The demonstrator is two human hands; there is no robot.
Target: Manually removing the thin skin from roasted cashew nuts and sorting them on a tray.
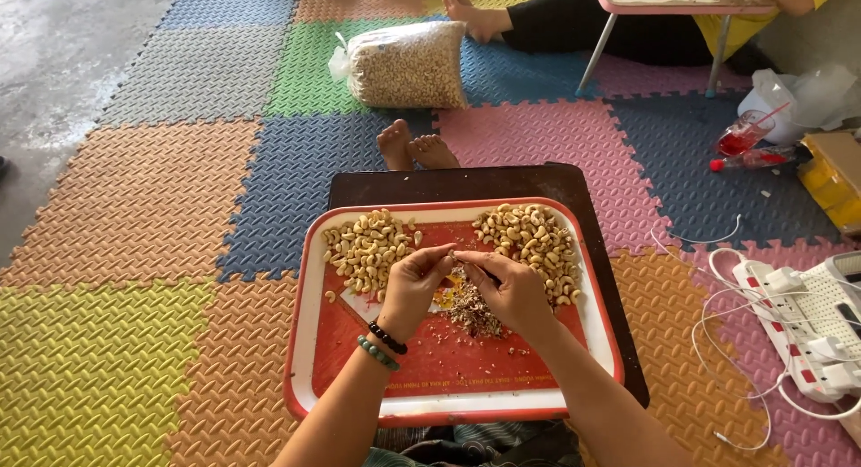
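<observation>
left hand (414,283): over middle of the red tray (309,341), fingers curled together, thumb and forefinger pinched on a small cashew (451,253) at the fingertips; nut mostly hidden, so its long axis can't be read
right hand (513,288): just right of the left one, fingertips meeting it at the same nut; pinched shut on it too, a thin dark thing may sit in this hand, too small to tell
key relation: nut sits between both sets of fingertips, at the far end of both hands; neither hand clearly nearer, both touching
shell scraps (473,310): brownish heap directly under the hands, mid-tray
left nut pile (366,245): far-left of tray, just beside the left hand
right nut pile (531,240): far-right of tray, just beside the right hand
counter (466,182): low dark board under the tray, on the coloured foam floor mats (134,207)
bag of nuts (405,65): clear plastic, on the mats, well apart, far side
other person (574,18): seated far side by a small pink table, not involved
power strip (807,314): right, on mats, white cables
</observation>
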